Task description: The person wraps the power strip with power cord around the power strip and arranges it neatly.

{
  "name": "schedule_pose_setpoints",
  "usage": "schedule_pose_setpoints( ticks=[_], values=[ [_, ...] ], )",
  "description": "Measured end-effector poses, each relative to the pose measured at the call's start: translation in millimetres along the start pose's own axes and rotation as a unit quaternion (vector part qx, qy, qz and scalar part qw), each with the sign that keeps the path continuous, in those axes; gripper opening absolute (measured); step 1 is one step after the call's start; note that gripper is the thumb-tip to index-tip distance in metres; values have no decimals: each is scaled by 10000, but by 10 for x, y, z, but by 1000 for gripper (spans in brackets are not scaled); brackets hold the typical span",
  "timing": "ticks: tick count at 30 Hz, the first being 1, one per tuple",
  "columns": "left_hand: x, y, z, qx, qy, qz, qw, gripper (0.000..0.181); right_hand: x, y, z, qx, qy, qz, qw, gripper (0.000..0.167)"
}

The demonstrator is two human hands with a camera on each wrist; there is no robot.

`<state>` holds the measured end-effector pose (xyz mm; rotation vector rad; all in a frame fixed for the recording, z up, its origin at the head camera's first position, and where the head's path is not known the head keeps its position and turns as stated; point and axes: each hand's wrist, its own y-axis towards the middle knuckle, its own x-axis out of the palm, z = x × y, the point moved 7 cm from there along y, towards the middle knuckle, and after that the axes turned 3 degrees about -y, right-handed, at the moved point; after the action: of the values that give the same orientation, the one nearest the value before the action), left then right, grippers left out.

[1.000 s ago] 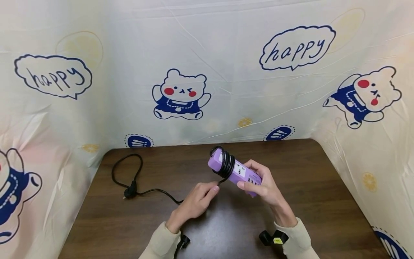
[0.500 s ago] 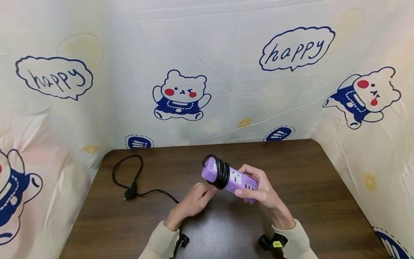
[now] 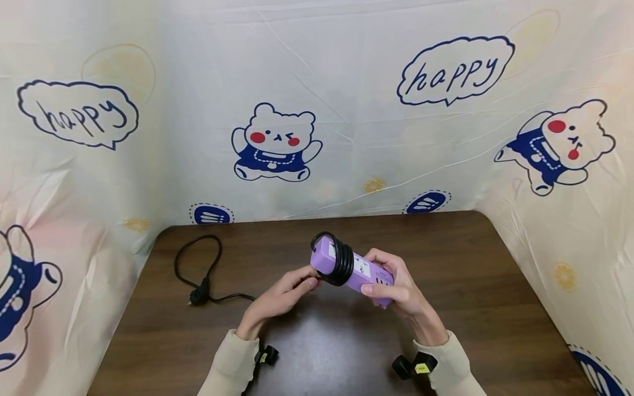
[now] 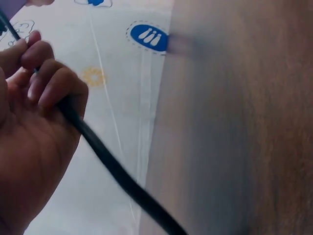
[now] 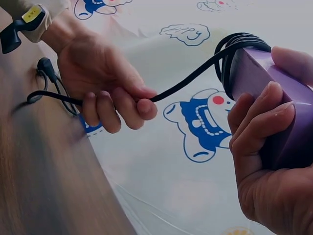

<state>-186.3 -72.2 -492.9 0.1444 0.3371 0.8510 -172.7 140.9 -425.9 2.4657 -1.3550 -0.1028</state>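
Note:
A purple power strip [image 3: 369, 275] with sockets on its face is held above the table, tilted, by my right hand [image 3: 398, 283], thumb on the near side and fingers behind. Several turns of black cord [image 3: 342, 263] wrap its left end. My left hand [image 3: 284, 291] grips the cord a short way left of the strip; in the right wrist view the cord [image 5: 188, 81] runs taut from the coils into the curled fingers. The left wrist view shows the cord [image 4: 115, 166] leaving the palm. On the table at left lies the black plug [image 3: 200, 294] beside a cord loop.
The brown wooden table [image 3: 470, 286] meets a white printed curtain [image 3: 356, 159] at its back and sides. Small black wrist cameras sit at both sleeves.
My left hand has moved left and slightly up, holding the cord. The power strip has lowered and shifted a little left in my right hand. The plug stays in place.

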Motion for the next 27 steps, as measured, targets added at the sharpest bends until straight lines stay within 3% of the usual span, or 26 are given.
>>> schedule_pose_setpoints(
  ticks=[4,6,11,15,23,27],
  values=[
    [-32,-31,-15,-234,-89,-109,9996,17,24,5,13,13,5,-71,10000,17],
    [-53,-36,-44,-351,99,11,9993,18,34,3,13,-3,23,-97,10000,17],
    [-141,-29,-178,-742,692,813,9915,26,36,-5,3,-39,76,-127,9999,17],
    [-206,-42,-252,-915,766,1273,9847,35,14,-7,-3,-54,6,-68,10000,16],
    [-210,-56,-251,-568,312,759,9950,20,7,-13,-26,-159,-101,-104,9998,20],
    [-214,-54,-242,-477,655,969,9920,17,75,-6,-19,-380,-519,-320,9974,26]
  ],
)
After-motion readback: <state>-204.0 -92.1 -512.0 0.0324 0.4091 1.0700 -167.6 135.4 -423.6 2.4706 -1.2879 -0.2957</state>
